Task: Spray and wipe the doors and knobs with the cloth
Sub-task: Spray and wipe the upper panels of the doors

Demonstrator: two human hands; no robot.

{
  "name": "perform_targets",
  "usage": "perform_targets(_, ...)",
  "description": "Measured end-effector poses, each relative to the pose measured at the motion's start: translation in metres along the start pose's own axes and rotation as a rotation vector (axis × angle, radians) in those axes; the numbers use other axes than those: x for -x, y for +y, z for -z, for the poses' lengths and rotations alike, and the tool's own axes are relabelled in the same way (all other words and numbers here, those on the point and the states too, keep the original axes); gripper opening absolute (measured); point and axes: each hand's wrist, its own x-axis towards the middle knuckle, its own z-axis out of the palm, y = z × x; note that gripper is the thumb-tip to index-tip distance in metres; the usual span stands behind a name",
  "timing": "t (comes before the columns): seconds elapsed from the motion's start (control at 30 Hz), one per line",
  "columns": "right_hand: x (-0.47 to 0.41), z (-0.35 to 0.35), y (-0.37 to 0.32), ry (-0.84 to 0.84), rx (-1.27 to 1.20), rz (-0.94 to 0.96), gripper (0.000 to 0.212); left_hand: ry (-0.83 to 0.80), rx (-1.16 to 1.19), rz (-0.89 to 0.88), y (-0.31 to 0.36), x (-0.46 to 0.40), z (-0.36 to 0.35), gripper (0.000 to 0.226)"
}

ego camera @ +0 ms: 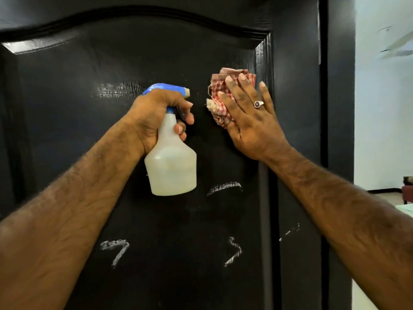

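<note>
Curled round the neck of a white spray bottle (171, 163), the left hand (154, 117) holds it upright with the blue nozzle pointing toward 3 o'clock, fingers on the trigger. At 3 o'clock from the bottle, the right hand (250, 117) lies flat, fingers straight and spread, pressing a crumpled red-checked cloth (220, 86) against the black door (67, 108). White smears mark the door panel toward 6 o'clock from both hands.
</note>
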Motion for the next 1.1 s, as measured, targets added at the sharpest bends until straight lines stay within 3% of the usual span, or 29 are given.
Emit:
perform_targets(0.17,0.038,0.019,0.077,-0.016,0.081,0.011,0.057,-0.015,0.009,0.000,-0.005,-0.004,-0.031,0.017)
perform_targets(0.27,0.044,0.030,0.115,-0.052,0.024,-0.186,0.062,-0.030,0.007,0.015,-0.006,-0.006,-0.044,0.017)
perform_targets(0.37,0.019,0.025,0.106,-0.034,-0.001,-0.385,0.064,-0.018,0.006,0.021,-0.010,-0.013,-0.058,0.020)
perform_targets(0.5,0.028,0.014,0.047,-0.059,-0.034,-0.184,0.064,-0.024,0.032,0.022,-0.016,-0.023,-0.082,0.029)
perform_targets(0.63,0.099,0.030,0.074,-0.091,-0.064,-0.052,0.063,-0.035,0.042,0.055,-0.031,-0.022,-0.088,0.029)
perform_targets(0.73,0.092,0.030,0.099,-0.075,-0.029,-0.193,0.067,-0.024,0.048,0.059,-0.039,-0.016,-0.081,0.028)
perform_targets(0.87,0.042,0.018,0.075,-0.071,-0.043,-0.473,0.067,-0.005,0.058,0.053,-0.045,-0.011,-0.079,0.024)
perform_targets(0.93,0.053,0.015,0.070,-0.100,-0.055,-0.407,0.065,-0.019,0.040,0.067,-0.056,-0.003,-0.083,0.017)
perform_targets(1.03,0.109,0.029,0.076,-0.163,-0.069,-0.153,0.064,-0.047,0.014,0.101,-0.079,0.015,-0.088,0.009)
perform_targets(1.1,0.129,0.034,0.084,-0.154,-0.076,-0.151,0.065,-0.033,0.009,0.106,-0.092,0.023,-0.088,0.008)
